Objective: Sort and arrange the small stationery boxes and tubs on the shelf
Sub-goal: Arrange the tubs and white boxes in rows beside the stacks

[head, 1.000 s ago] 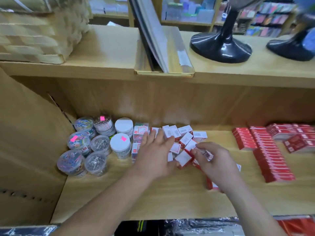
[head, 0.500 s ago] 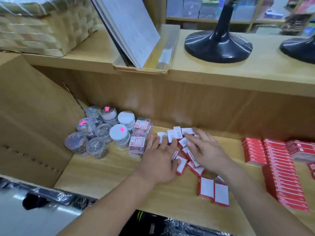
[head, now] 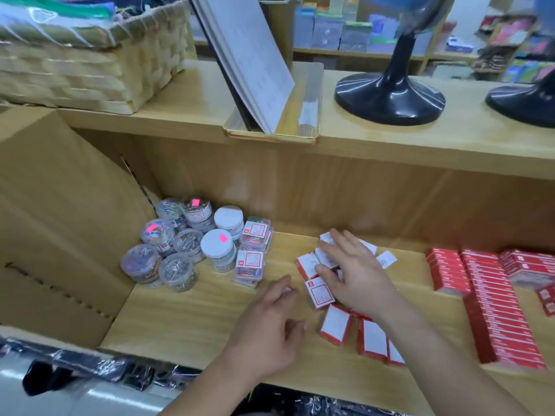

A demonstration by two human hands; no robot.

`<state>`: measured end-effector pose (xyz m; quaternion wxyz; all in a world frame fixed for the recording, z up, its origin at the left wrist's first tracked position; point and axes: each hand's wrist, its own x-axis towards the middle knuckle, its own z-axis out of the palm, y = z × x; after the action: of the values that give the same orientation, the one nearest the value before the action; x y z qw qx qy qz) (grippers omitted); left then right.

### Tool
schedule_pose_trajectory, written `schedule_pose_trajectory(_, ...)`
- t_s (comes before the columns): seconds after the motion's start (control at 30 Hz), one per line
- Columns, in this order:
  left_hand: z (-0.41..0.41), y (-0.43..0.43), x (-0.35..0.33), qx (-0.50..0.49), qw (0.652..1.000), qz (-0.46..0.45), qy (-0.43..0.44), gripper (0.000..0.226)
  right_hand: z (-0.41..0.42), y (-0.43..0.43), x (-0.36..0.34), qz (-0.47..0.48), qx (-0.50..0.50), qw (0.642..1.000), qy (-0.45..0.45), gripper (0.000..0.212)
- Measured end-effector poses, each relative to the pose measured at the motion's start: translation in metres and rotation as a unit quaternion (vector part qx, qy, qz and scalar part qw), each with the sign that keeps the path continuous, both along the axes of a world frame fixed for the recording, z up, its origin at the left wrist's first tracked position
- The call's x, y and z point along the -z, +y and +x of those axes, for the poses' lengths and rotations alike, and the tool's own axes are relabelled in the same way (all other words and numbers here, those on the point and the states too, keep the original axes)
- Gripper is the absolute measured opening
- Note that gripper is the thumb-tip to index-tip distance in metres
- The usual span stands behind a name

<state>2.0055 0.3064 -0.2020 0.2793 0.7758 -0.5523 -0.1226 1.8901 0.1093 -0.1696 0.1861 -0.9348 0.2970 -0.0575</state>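
Note:
Small red-and-white boxes (head: 320, 293) lie scattered in the middle of the wooden shelf (head: 186, 322), some flat near the front (head: 371, 340). My right hand (head: 353, 273) lies spread over the pile, its straight fingers touching the far boxes. My left hand (head: 268, 325) hovers in front and to the left of the pile with curled fingers; whether it holds anything is hidden. Several round clear tubs of clips and pins (head: 180, 244) cluster at the left. Beside them stand stacked clear flat cases (head: 253, 255).
Rows of red boxes (head: 495, 298) fill the shelf's right side. A cardboard box flap (head: 60, 223) walls the left. The board above carries a wicker basket (head: 90, 70), a gold tray with booklets (head: 300, 115) and black stand bases (head: 390, 94). Plastic-wrapped goods (head: 90, 373) lie below.
My left hand has drawn back from the pile toward the shelf's front edge. My right hand has stretched flat across the far boxes. The view has shifted closer.

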Motion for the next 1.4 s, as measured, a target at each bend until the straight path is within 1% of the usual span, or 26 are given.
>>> schedule_pose_trajectory(0.07,0.003,0.003,0.001,0.007,1.000,-0.008,0.015,0.042,0.005,0.007,0.010,-0.019,-0.021,0.998,0.053,0.055)
schedule_pose_trajectory(0.1,0.004,0.003,-0.002,0.008,0.999,-0.015,0.033,0.040,0.003,0.008,0.013,-0.028,-0.018,0.998,0.059,0.054)
schedule_pose_trajectory(0.17,0.011,-0.002,-0.011,0.013,0.998,-0.020,0.059,0.035,-0.003,0.008,0.014,-0.026,-0.002,0.999,0.033,0.049)
schedule_pose_trajectory(0.23,0.020,-0.018,-0.018,0.020,0.999,-0.009,0.033,0.025,-0.007,0.004,0.012,-0.018,0.000,1.000,0.008,0.043)
schedule_pose_trajectory(0.3,0.028,-0.044,-0.025,0.015,1.000,0.016,-0.015,0.021,-0.011,0.000,0.008,-0.022,0.007,1.000,0.002,0.037)
schedule_pose_trajectory(0.33,0.030,-0.058,-0.028,0.006,0.998,0.039,-0.040,0.022,-0.013,-0.002,0.006,-0.025,0.014,1.000,0.002,0.036)
schedule_pose_trajectory(0.4,0.031,-0.083,-0.031,-0.011,0.990,0.107,-0.088,0.032,-0.017,-0.004,0.000,-0.021,0.030,0.999,0.010,0.037)
schedule_pose_trajectory(0.47,0.031,-0.099,-0.033,-0.023,0.982,0.161,-0.098,0.039,-0.024,-0.006,-0.004,-0.016,0.053,0.998,0.016,0.040)
schedule_pose_trajectory(0.53,0.032,-0.106,-0.032,-0.025,0.983,0.169,-0.071,0.037,-0.031,-0.007,-0.007,-0.012,0.084,0.996,0.004,0.041)
schedule_pose_trajectory(0.6,0.034,-0.104,-0.030,-0.020,0.989,0.145,-0.011,0.032,-0.036,-0.007,-0.008,0.003,0.108,0.993,-0.044,0.037)
schedule_pose_trajectory(0.63,0.035,-0.101,-0.028,-0.020,0.991,0.125,0.036,0.030,-0.039,-0.006,-0.008,0.013,0.117,0.991,-0.070,0.034)
schedule_pose_trajectory(0.7,0.037,-0.091,-0.024,-0.013,0.986,0.073,0.149,0.035,-0.041,-0.003,-0.009,0.041,0.133,0.982,-0.124,0.028)
schedule_pose_trajectory(0.73,0.037,-0.085,-0.022,-0.006,0.979,0.040,0.200,0.041,-0.040,-0.001,-0.012,0.060,0.143,0.976,-0.154,0.026)
schedule_pose_trajectory(0.77,0.036,-0.079,-0.023,0.003,0.973,0.002,0.231,0.046,-0.039,0.001,-0.017,0.084,0.151,0.968,-0.181,0.024)
schedule_pose_trajectory(0.83,0.033,-0.069,-0.031,0.033,0.967,-0.083,0.237,0.044,-0.035,0.006,-0.027,0.162,0.171,0.947,-0.218,0.022)
schedule_pose_trajectory(0.87,0.030,-0.066,-0.036,0.048,0.963,-0.124,0.233,0.041,-0.033,0.008,-0.034,0.221,0.181,0.932,-0.222,0.023)
schedule_pose_trajectory(0.9,0.027,-0.062,-0.041,0.055,0.959,-0.155,0.233,0.040,-0.030,0.009,-0.040,0.290,0.184,0.914,-0.214,0.024)
schedule_pose_trajectory(0.97,0.021,-0.059,-0.048,0.050,0.952,-0.188,0.236,0.043,-0.027,0.014,-0.051,0.422,0.163,0.872,-0.187,0.021)
schedule_pose_trajectory(1.03,0.018,-0.058,-0.049,0.037,0.946,-0.211,0.244,0.048,-0.024,0.018,-0.057,0.516,0.146,0.818,-0.208,0.021)
schedule_pose_trajectory(1.07,0.018,-0.058,-0.048,0.031,0.942,-0.219,0.251,0.051,-0.025,0.019,-0.059,0.545,0.147,0.794,-0.228,0.022)
schedule_pose_trajectory(1.13,0.017,-0.060,-0.045,0.017,0.942,-0.204,0.266,0.059,-0.028,0.016,-0.057,0.570,0.155,0.763,-0.261,0.027)
schedule_pose_trajectory(1.17,0.016,-0.061,-0.042,0.008,0.947,-0.181,0.267,0.063,-0.030,0.014,-0.056,0.571,0.159,0.758,-0.272,0.029)
schedule_pose_trajectory(1.23,0.016,-0.062,-0.032,-0.010,0.959,-0.140,0.246,0.067,-0.037,0.011,-0.053,0.553,0.169,0.765,-0.285,0.032)
schedule_pose_trajectory(1.33,0.019,-0.071,-0.020,-0.014,0.983,-0.103,0.153,0.042,-0.047,0.007,-0.049,0.527,0.188,0.770,-0.306,0.032)
schedule_pose_trajectory(1.37,0.019,-0.077,-0.020,-0.013,0.989,-0.083,0.124,0.036,-0.052,0.006,-0.048,0.524,0.193,0.768,-0.313,0.031)
schedule_pose_trajectory(1.4,0.017,-0.085,-0.021,-0.015,0.993,-0.052,0.102,0.035,-0.056,0.004,-0.048,0.519,0.197,0.768,-0.319,0.030)
